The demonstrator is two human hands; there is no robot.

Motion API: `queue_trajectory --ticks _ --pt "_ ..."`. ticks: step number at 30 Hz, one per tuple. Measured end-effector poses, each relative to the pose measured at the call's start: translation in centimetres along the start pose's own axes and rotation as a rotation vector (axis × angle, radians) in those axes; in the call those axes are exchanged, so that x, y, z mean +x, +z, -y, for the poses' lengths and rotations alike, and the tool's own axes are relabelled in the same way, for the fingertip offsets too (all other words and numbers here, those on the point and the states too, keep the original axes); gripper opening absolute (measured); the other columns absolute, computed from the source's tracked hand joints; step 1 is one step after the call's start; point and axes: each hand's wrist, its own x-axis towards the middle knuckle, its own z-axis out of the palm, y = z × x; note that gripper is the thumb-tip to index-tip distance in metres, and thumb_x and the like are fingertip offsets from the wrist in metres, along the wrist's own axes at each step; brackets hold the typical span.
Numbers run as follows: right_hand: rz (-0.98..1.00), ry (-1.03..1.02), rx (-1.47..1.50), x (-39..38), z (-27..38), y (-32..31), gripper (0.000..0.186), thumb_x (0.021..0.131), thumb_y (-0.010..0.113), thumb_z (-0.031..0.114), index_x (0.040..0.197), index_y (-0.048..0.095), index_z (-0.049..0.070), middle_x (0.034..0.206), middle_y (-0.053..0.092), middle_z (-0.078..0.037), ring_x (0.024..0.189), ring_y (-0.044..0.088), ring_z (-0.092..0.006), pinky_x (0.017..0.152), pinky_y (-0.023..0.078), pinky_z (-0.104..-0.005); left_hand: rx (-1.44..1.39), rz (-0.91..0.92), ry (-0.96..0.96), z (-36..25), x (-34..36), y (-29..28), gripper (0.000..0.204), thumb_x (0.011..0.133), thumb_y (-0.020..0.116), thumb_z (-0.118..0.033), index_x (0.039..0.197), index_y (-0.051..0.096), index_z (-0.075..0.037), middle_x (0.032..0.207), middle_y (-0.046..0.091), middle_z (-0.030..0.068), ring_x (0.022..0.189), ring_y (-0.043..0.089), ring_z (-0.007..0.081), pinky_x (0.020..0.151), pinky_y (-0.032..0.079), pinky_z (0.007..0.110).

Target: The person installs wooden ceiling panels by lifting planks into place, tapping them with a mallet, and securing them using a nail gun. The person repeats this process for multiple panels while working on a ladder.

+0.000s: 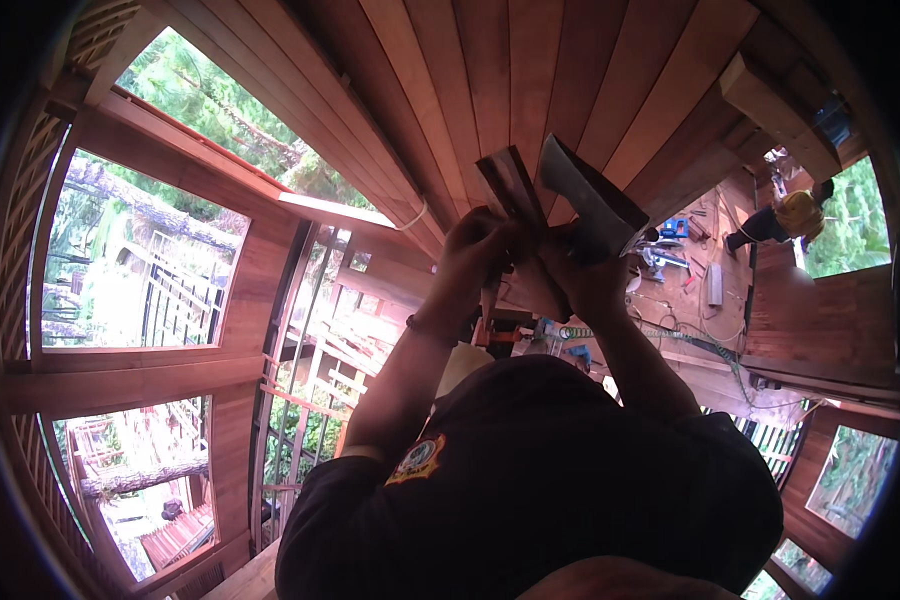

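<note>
Both my hands are raised in front of my chest at a narrow wooden strip (pixel 511 186) with a dark lengthwise band. My left hand (pixel 479 247) is closed round the strip's left side, fingers bent and partly in shadow. Against its other side is my right hand (pixel 592 280), also closed. From the right hand's fingers stands a broad, dark grey, thin piece (pixel 587 200), like a bent sheet or a wide blade; shadow hides which. It tapers away from me and has a pale lower edge. The strip's lower end shows between my wrists.
Reddish wooden planks (pixel 490 75) rise close ahead. At right, a person in yellow (pixel 798 214) is near a work surface (pixel 705 290) with blue tools (pixel 675 228) and loose pieces. A green coiled hose (pixel 685 335) runs below. Wood-framed window openings (pixel 145 250) line the left.
</note>
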Motion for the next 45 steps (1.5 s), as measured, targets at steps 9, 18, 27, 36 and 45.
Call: queue_trajectory --ticks 9,18,27,36,45 --pt "-0.08 0.089 -0.049 0.2 -2.3 -0.2 0.019 0.087 0.078 0.018 0.093 0.074 0.0 0.087 0.076 -0.009 0.081 0.073 -0.016 0.073 0.057 -0.0336 0.098 -0.121 0.039 -0.6 -0.1 0.1 0.017 0.1 0.067 -0.018 0.107 0.058 -0.007 0.083 0.062 0.0011 0.06 0.058 0.0067 0.048 0.046 0.021" --pt "-0.124 0.127 -0.152 0.1 -5.2 -3.4 0.022 0.086 0.077 0.021 0.083 0.069 0.0 0.074 0.071 -0.012 0.072 0.072 -0.0222 0.067 0.054 -0.0373 0.938 -0.218 0.683 -7.7 6.2 -2.8 0.045 0.082 0.079 -0.013 0.117 0.052 -0.005 0.108 0.06 0.0154 0.1 0.062 0.0317 0.083 0.052 0.041" --pt "-0.171 -0.052 -0.432 -1.9 -6.6 -5.5 0.023 0.084 0.072 0.018 0.08 0.066 -0.003 0.07 0.068 -0.018 0.069 0.071 -0.0327 0.063 0.051 -0.0423 1.274 -0.641 1.67 -33.2 11.8 4.3 0.043 0.079 0.078 -0.009 0.12 0.063 -0.01 0.113 0.062 0.0135 0.101 0.061 0.032 0.086 0.055 0.045" --pt "-0.272 -0.03 -0.425 -2.9 -7.7 -6.1 0.023 0.085 0.071 0.02 0.078 0.068 -0.001 0.07 0.069 -0.019 0.068 0.072 -0.0332 0.061 0.051 -0.0422 1.743 -0.667 1.382 -43.2 21.0 6.2 0.025 0.095 0.057 -0.014 0.118 0.067 -0.011 0.102 0.072 0.0149 0.095 0.07 0.0356 0.086 0.057 0.05" --pt "-0.3 -0.034 -0.39 -3.4 -6.9 -6.9 0.025 0.085 0.075 0.021 0.083 0.067 -0.003 0.07 0.067 -0.019 0.069 0.071 -0.031 0.062 0.051 -0.0411 1.923 -0.75 1.179 -41.6 23.6 6.3 0.028 0.093 0.053 -0.012 0.113 0.072 -0.008 0.115 0.071 0.0171 0.106 0.069 0.037 0.091 0.056 0.049"
